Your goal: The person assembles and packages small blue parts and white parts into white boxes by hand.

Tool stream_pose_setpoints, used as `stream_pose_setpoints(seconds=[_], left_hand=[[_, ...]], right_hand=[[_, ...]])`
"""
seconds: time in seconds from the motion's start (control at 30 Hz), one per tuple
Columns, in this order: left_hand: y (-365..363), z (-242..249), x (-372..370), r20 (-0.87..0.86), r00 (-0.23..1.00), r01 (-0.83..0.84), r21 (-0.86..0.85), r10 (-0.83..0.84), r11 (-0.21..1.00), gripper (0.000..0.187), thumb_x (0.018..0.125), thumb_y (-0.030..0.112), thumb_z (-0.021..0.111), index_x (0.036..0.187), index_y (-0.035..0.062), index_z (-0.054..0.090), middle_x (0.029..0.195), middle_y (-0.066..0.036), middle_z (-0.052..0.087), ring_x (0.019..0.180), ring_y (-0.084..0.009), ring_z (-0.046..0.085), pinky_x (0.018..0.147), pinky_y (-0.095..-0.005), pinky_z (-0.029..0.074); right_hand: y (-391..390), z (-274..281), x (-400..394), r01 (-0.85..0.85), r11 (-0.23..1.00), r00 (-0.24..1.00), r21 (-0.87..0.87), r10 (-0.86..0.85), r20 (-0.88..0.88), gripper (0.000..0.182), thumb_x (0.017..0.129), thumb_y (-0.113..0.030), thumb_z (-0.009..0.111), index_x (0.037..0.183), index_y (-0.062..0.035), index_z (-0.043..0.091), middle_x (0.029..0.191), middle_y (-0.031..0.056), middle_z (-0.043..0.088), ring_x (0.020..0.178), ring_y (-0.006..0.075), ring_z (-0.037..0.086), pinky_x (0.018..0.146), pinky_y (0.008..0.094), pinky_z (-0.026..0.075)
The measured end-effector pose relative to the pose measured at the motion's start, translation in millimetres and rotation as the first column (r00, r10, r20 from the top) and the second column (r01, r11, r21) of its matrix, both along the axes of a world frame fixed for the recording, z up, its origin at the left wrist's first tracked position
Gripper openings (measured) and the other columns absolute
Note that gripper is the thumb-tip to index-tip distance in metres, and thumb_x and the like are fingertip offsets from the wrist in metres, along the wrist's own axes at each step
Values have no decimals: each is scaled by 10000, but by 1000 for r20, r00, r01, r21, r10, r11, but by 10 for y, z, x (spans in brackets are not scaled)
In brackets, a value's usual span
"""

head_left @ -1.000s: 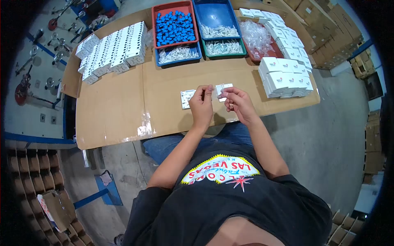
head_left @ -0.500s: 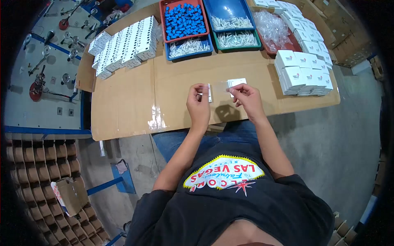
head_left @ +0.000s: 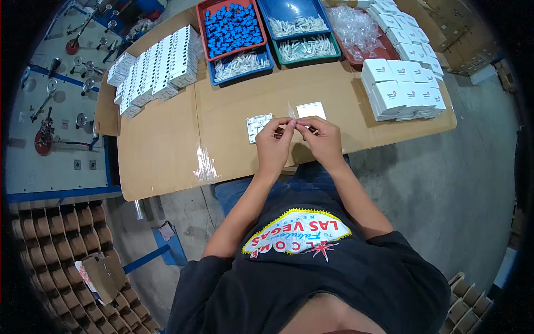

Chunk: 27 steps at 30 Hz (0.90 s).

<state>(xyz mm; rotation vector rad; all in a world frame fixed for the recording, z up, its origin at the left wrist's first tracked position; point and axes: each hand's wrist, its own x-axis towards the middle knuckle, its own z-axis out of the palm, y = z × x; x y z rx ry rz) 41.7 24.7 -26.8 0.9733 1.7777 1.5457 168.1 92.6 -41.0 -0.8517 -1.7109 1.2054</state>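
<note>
My left hand (head_left: 274,146) and my right hand (head_left: 324,143) meet fingertip to fingertip above the cardboard-covered table (head_left: 222,119). Both are closed on a small clear plastic bag (head_left: 291,112) that sticks up between them. Beside my left hand lies a white square piece with cut-out details (head_left: 257,127), partly behind the fingers. A plain white square piece (head_left: 311,110) lies just beyond my right hand.
Stacked white parts (head_left: 158,69) stand at the left, piled white boxes (head_left: 401,89) at the right. Along the back are a red tray of blue parts (head_left: 232,29), blue and green trays of white parts, and a red tray (head_left: 389,49) of clear bags.
My hands have come together at the clear bag, which was stretched toward my right hand before. The white piece by my left hand shows more. The whole view has shifted slightly.
</note>
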Motion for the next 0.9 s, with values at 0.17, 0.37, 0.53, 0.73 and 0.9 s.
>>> stream_pose_setpoints(seconds=[0.17,0.37,0.53,0.73,0.9], left_hand=[[21,-63,-76,-270,963,14,150,27,989,130,918,97,731,977,-14,703,867,-48,687,719,-105,619,642,-248,488],[16,-168,19,-388,921,56,232,39,971,104,887,70,728,954,9,678,905,-91,667,740,-175,650,675,-294,509],[119,-185,-4,243,968,18,160,-57,987,120,932,124,713,974,17,680,891,-53,670,754,-148,644,669,-280,499],[171,-210,-162,758,649,-8,-77,64,997,189,980,217,694,1076,56,671,945,-17,689,794,-78,621,687,-240,476],[147,-331,-139,734,674,-161,30,87,987,210,962,226,727,1086,61,690,890,14,675,755,-47,583,661,-217,447]], right_hand=[[67,-23,-35,-59,873,994,-484,9,-106,139,945,-58,704,1054,20,742,948,47,743,776,88,665,658,234,527],[64,-53,-230,129,955,954,-268,-194,-229,136,945,-25,693,1064,29,729,1023,74,734,902,119,696,727,249,578],[99,-34,-299,156,987,959,-41,-162,-233,131,937,13,673,1060,45,707,1120,126,711,978,153,696,814,282,594],[85,-71,-282,8,1000,985,21,-4,-173,234,907,88,659,1135,41,645,1148,125,681,1022,181,675,885,296,573],[81,-115,-316,-33,933,975,-358,-48,-216,278,911,69,664,1176,19,597,1138,113,669,1021,173,662,870,294,569]])
